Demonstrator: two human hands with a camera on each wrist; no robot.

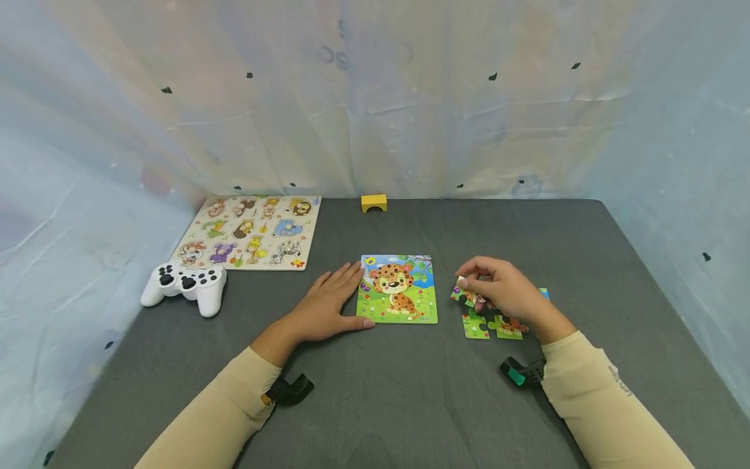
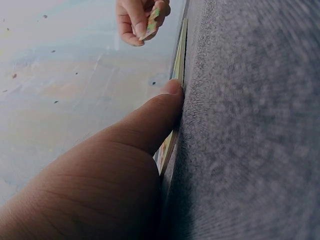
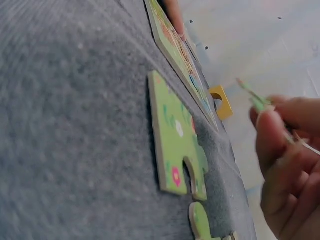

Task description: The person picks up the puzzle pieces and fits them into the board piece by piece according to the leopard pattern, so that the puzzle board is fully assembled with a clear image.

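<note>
A square leopard-cub puzzle board [image 1: 394,290] lies flat on the grey table. My left hand [image 1: 331,305] rests palm down beside it, fingers straight, with fingertips at its left edge and thumb along the near left corner. To the right, my right hand [image 1: 502,291] pinches a jigsaw piece [image 2: 151,22] between thumb and fingers, raised above the table in both wrist views. Under that hand lie several loose pieces, among them a green corner piece [image 1: 476,327] and one with leopard spots [image 1: 510,327]; the hand partly hides the others.
Back left lies a wooden animal puzzle board [image 1: 263,228], with a white game controller [image 1: 186,285] at its near corner. A yellow arch block [image 1: 374,202] stands at the table's far edge. Sheeting [image 1: 410,117] hangs behind and along both sides.
</note>
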